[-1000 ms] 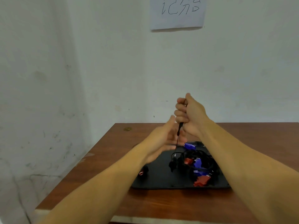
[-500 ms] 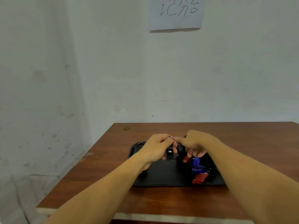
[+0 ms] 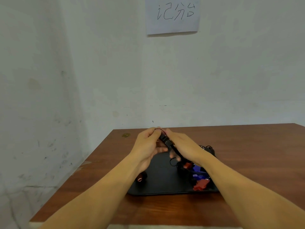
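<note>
Progress: early, by my guess. I hold one cable [image 3: 165, 141] up off the tray [image 3: 158, 180], while the red, blue and black pile [image 3: 198, 176] lies tangled in the tray's right half.
Done: one small black piece [image 3: 141, 178] with a reddish end sits alone at the tray's left edge, beside my left forearm.
To do: the pile wants sorting, lead by lead, I judge.
Cable: above the tray's far end, slanting down to the right toward the pile; whether it is free of the pile I cannot tell.
Left hand [image 3: 148, 146]: fingers curled, pinching the cable's upper end.
Right hand [image 3: 183, 144]: closed round the cable just below, close against my left.
Arms: both stretched forward over the table [image 3: 247, 154], forearms converging.
</note>
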`<state>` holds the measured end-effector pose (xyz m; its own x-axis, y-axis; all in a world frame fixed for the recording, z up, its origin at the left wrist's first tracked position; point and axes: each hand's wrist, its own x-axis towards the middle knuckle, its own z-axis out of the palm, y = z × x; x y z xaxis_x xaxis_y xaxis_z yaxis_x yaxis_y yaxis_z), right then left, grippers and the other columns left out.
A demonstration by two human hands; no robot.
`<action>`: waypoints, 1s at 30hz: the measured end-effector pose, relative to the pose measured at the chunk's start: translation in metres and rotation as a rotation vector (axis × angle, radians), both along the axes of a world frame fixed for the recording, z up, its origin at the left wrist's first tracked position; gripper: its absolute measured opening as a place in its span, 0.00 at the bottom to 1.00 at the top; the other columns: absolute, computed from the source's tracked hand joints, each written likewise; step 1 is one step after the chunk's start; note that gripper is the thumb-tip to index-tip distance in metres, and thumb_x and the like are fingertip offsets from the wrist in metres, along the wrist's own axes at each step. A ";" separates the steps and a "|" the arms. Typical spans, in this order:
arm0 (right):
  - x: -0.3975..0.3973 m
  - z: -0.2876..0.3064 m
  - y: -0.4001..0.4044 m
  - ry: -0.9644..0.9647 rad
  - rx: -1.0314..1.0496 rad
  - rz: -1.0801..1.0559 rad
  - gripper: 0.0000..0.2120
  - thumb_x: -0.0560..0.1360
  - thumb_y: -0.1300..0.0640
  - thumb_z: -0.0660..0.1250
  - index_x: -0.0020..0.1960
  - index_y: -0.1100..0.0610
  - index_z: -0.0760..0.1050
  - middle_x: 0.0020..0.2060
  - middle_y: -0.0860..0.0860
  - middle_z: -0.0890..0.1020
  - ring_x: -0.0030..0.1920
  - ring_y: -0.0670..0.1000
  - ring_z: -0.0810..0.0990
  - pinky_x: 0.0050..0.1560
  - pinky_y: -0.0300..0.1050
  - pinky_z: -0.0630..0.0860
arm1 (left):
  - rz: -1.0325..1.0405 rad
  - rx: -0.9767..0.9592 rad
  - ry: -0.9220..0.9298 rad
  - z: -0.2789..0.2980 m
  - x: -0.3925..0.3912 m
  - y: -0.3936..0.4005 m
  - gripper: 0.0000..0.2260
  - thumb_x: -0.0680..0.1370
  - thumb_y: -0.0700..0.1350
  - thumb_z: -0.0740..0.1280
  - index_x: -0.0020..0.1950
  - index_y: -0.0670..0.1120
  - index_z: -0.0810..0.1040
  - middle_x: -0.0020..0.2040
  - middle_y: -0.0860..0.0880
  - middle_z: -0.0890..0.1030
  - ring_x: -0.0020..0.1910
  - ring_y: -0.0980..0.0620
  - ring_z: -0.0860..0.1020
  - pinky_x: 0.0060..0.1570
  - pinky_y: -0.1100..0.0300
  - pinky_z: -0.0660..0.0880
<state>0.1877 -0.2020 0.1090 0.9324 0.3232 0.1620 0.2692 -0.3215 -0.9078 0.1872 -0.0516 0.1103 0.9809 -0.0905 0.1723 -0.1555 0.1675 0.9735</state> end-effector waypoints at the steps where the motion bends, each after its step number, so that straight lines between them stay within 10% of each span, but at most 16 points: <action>1: 0.001 -0.003 -0.001 -0.038 -0.024 -0.003 0.23 0.83 0.39 0.54 0.57 0.54 0.80 0.35 0.46 0.84 0.26 0.44 0.72 0.28 0.36 0.68 | 0.023 -0.020 0.004 0.001 0.001 0.003 0.11 0.83 0.41 0.62 0.57 0.33 0.78 0.49 0.34 0.81 0.43 0.41 0.80 0.37 0.55 0.81; 9: 0.013 -0.017 0.011 -0.207 0.099 0.011 0.06 0.80 0.53 0.67 0.53 0.53 0.81 0.34 0.49 0.84 0.31 0.38 0.80 0.36 0.26 0.72 | 0.063 -0.061 -0.007 -0.015 0.012 0.010 0.20 0.78 0.47 0.71 0.52 0.28 0.78 0.49 0.28 0.82 0.36 0.43 0.78 0.41 0.54 0.78; 14: 0.035 -0.022 0.019 -0.303 0.252 -0.107 0.04 0.79 0.54 0.68 0.50 0.51 0.82 0.38 0.48 0.87 0.43 0.44 0.85 0.47 0.31 0.76 | -0.022 -0.146 -0.042 -0.017 0.026 0.018 0.09 0.82 0.41 0.64 0.58 0.39 0.81 0.54 0.38 0.84 0.50 0.44 0.83 0.51 0.52 0.82; 24: 0.076 -0.040 0.026 -0.307 0.231 -0.075 0.05 0.79 0.54 0.68 0.52 0.50 0.82 0.43 0.44 0.86 0.45 0.41 0.85 0.47 0.31 0.77 | -0.003 0.386 -0.248 -0.045 0.061 0.042 0.15 0.81 0.54 0.61 0.49 0.43 0.80 0.36 0.47 0.82 0.32 0.50 0.78 0.32 0.57 0.77; 30: 0.080 -0.043 0.026 -0.280 0.338 -0.066 0.08 0.75 0.49 0.68 0.46 0.52 0.83 0.27 0.44 0.79 0.23 0.39 0.72 0.26 0.30 0.67 | -0.043 0.380 -0.349 -0.053 0.064 0.047 0.09 0.84 0.45 0.60 0.46 0.45 0.75 0.35 0.48 0.78 0.30 0.51 0.76 0.27 0.57 0.72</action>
<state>0.2681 -0.1755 0.0657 0.8545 0.1497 0.4975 0.5085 -0.0444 -0.8599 0.2514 -0.0043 0.0570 0.8651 -0.2490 0.4354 -0.4823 -0.1747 0.8584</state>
